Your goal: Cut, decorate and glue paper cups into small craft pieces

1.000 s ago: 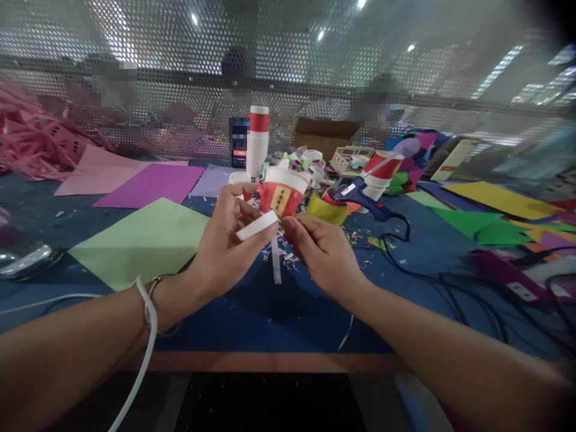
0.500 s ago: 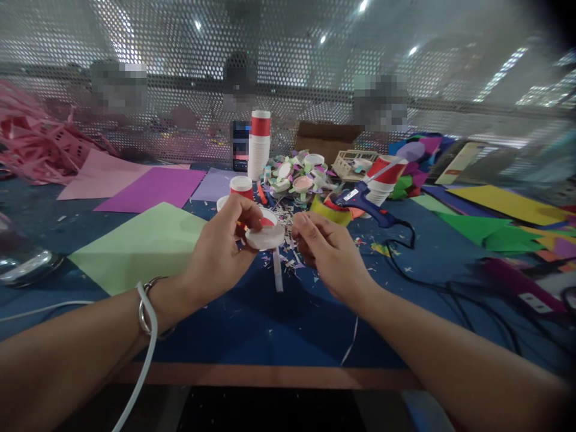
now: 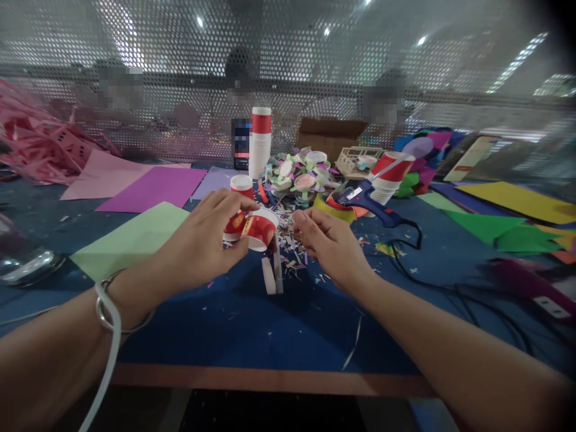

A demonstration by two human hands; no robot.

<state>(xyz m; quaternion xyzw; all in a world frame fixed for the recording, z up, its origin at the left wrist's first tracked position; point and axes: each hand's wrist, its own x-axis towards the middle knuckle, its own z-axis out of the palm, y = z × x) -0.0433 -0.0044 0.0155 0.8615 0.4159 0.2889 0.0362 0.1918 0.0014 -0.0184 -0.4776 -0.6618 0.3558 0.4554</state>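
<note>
Your left hand fingers pinch a red cup, tipped sideways just above the desk. Your right hand sits just right of it, fingers loosely curled, holding nothing visible. White strips lie below the cup among paper scraps. Glue gun sits farther right; green sheet on the left.

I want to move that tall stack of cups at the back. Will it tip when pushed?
Probably: the cup stack is tall and narrow, so a push near its top would likely topple it. Being paper cups, it looks light and easily crushed.
</note>
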